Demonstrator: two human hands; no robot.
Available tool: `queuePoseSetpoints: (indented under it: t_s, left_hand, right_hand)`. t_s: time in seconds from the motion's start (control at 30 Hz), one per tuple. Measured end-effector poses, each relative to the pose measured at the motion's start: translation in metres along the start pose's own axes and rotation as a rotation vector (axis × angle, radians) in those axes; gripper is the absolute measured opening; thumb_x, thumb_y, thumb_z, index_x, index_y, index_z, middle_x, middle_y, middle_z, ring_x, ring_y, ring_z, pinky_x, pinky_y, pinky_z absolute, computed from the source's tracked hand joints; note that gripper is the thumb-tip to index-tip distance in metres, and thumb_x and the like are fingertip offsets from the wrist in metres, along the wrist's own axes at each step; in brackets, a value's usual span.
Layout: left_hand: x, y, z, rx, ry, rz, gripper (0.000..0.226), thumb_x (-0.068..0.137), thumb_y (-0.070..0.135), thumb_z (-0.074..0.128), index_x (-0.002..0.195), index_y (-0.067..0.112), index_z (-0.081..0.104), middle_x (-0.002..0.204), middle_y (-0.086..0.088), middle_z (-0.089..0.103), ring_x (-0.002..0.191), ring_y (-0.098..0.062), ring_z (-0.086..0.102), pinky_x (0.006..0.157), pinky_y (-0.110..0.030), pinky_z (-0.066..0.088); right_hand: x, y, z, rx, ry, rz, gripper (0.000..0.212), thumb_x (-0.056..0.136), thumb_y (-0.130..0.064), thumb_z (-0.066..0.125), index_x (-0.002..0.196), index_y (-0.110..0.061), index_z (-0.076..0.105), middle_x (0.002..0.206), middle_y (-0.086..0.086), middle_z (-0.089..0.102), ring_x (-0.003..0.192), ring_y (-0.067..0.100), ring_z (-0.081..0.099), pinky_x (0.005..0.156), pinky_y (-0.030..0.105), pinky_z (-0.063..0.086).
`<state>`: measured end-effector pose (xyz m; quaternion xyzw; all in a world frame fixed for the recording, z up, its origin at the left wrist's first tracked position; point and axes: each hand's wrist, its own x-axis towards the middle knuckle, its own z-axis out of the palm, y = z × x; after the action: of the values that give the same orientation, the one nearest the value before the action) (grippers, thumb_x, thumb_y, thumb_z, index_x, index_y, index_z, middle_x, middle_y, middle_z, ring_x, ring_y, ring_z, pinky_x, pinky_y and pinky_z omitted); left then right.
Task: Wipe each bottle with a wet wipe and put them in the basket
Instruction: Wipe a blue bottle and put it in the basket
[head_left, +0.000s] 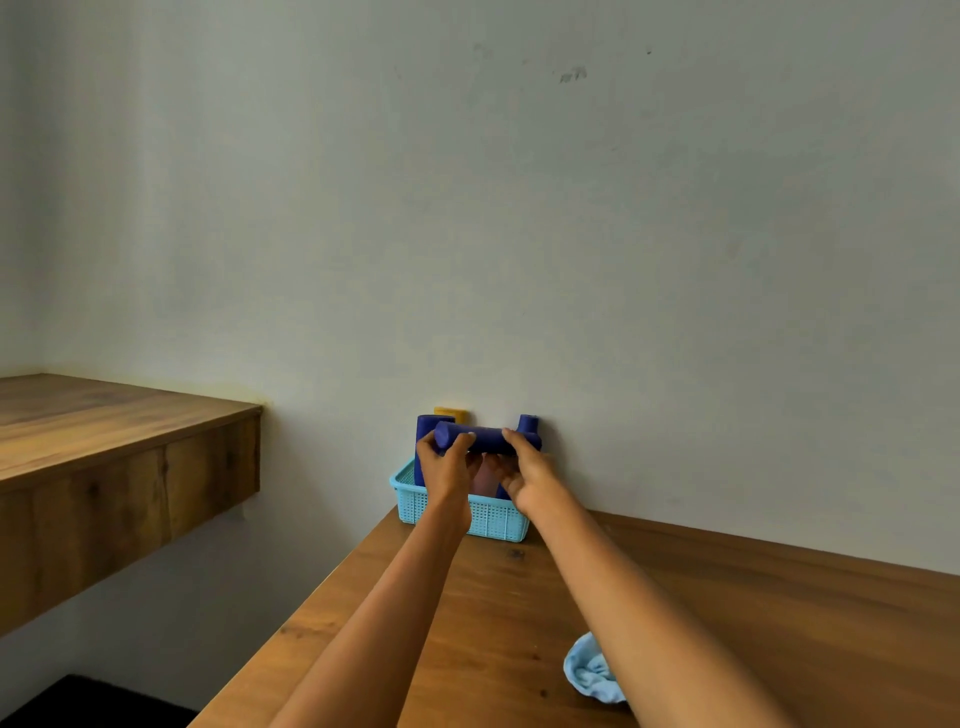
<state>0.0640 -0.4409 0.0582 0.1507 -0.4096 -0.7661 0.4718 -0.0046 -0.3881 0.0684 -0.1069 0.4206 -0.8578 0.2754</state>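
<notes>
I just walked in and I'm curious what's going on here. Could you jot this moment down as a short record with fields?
Held item: dark blue bottle, lying sideways above the basket
Left hand: grips the bottle's left end
Right hand: grips its right part
Basket: light blue, on the wooden table against the wall, already holding upright bottles
Wipe: crumpled, light blue, on the table near the right forearm

Two bare forearms are seen, no sleeves being worn. The left hand (445, 470) and right hand (524, 475) are ungloved; short fingers (511, 439) are noted.
</notes>
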Motion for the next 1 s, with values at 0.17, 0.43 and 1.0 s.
queuePoseSetpoints:
  t_s: [0.17,0.43,1.0]
  left_hand:
    - [0.002,-0.006,-0.015,0.537,-0.002,0.228,0.047,0.084,0.009,0.067,0.124,0.014,0.042,0.115,-0.01,0.053,0.098,-0.019,0.057,0.075,-0.024,0.05]
    - [-0.003,-0.008,-0.01,0.801,-0.166,0.289,0.04,0.096,0.014,0.049,0.134,0.008,0.043,0.111,-0.004,0.055,0.093,-0.01,0.055,0.072,-0.02,0.049]
    - [-0.001,-0.03,0.014,0.791,-0.321,0.145,0.016,0.098,0.009,0.036,0.11,0.013,0.046,0.115,-0.016,0.057,0.104,-0.028,0.056,0.091,-0.039,0.046]
  right_hand:
    - [0.012,-0.008,0.002,-0.122,0.129,-0.181,0.044,0.078,-0.007,0.068,0.119,0.0,0.051,0.093,0.014,0.063,0.079,0.023,0.063,0.071,0.034,0.055]
    - [0.022,-0.033,-0.014,-0.733,0.249,-0.625,0.044,0.08,-0.017,0.067,0.117,-0.016,0.042,0.113,0.008,0.062,0.091,0.022,0.061,0.077,0.035,0.053]
    - [0.044,-0.012,-0.046,-1.444,0.078,-0.571,0.054,0.083,-0.022,0.066,0.128,-0.011,0.038,0.131,0.009,0.053,0.113,0.028,0.056,0.087,0.038,0.047]
